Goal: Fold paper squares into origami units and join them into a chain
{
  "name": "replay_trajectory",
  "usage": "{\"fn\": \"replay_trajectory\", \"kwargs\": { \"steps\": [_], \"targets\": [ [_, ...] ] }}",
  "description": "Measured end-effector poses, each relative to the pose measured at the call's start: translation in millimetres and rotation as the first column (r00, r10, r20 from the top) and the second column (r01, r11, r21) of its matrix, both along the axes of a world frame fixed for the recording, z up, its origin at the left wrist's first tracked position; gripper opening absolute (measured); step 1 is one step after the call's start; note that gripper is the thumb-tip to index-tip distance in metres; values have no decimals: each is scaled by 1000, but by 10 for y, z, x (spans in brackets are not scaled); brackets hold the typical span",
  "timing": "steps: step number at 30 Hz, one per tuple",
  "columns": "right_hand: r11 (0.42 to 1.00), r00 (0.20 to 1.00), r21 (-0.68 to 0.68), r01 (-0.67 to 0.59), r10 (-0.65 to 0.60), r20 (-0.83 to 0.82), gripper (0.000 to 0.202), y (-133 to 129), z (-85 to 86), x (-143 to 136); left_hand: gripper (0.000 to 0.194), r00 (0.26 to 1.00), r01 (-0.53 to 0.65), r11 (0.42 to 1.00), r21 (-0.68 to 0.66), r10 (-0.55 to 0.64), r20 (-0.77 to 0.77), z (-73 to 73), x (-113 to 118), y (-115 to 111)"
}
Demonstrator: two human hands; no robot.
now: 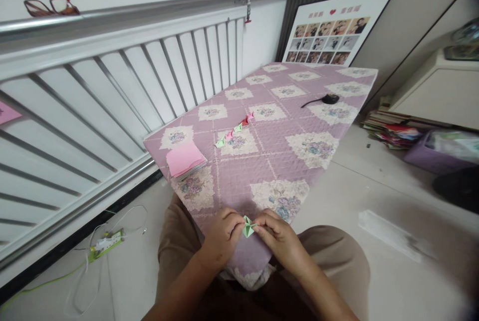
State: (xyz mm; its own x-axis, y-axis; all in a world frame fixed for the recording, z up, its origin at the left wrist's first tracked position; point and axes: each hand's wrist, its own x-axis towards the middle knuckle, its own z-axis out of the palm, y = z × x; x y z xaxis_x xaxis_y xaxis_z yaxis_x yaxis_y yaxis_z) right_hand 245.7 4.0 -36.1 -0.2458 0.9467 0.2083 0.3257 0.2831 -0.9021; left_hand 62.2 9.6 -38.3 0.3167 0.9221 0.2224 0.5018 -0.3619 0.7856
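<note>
A small green folded paper piece is held between both hands above the near end of the table. My left hand pinches its left side between thumb and fingers. On the opposite side, my right hand grips a pointed tip of the paper. Farther up the cloth lies a short row of small folded papers: a green one, a pink one, another green one, a red one and a pink one. A stack of pink paper sheets rests near the left edge.
A purple floral cloth covers the table, with a black corded object toward the back right. Along the left stands a white radiator. Glasses sit on the pipe above. A power strip with cables lies on the floor.
</note>
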Motion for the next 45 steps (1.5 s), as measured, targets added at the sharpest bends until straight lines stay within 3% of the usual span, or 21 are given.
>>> {"fn": "replay_trajectory", "kwargs": {
  "steps": [6, 11, 15, 22, 27, 30, 37, 41, 45],
  "targets": [
    [997, 994, -13, 75, -76, -79, 21, -11, -68, -26, 16, 982, -112, 992, -63, 120, 145, -15, 8, -22],
    [983, 972, -125, 132, -153, -177, 21, -39, -164, -23, 16, 941, -244, 961, -131, 267, 208, 16, -15, -36],
    [971, 956, -190, 143, -185, -227, 21, -68, -202, -29, 15, 910, -263, 941, -215, 316, 269, -23, 8, -50],
    [973, 945, -139, 184, -214, -248, 20, -64, -257, -85, 17, 809, -242, 884, -400, 412, 420, -233, 68, -46],
    [983, 978, -43, 179, -183, -104, 17, -25, -333, -21, 13, 935, -242, 927, -285, 301, 186, -251, -23, 12],
    [989, 989, 24, 145, -146, 3, 15, 5, -397, 29, 18, 986, -158, 972, -177, 165, 24, -265, -51, 49],
    [965, 937, 233, 120, -188, 294, 9, 71, -593, 70, 28, 960, -53, 995, -87, 27, -278, -399, -32, 68],
    [952, 920, 280, 124, -216, 328, 11, 71, -653, 78, 38, 939, -71, 994, -87, 37, -341, -416, -26, 62],
    [952, 910, 282, 117, -216, 353, 11, 68, -683, 85, 26, 940, -78, 993, -94, 42, -338, -401, -14, 69]
  ]
}}
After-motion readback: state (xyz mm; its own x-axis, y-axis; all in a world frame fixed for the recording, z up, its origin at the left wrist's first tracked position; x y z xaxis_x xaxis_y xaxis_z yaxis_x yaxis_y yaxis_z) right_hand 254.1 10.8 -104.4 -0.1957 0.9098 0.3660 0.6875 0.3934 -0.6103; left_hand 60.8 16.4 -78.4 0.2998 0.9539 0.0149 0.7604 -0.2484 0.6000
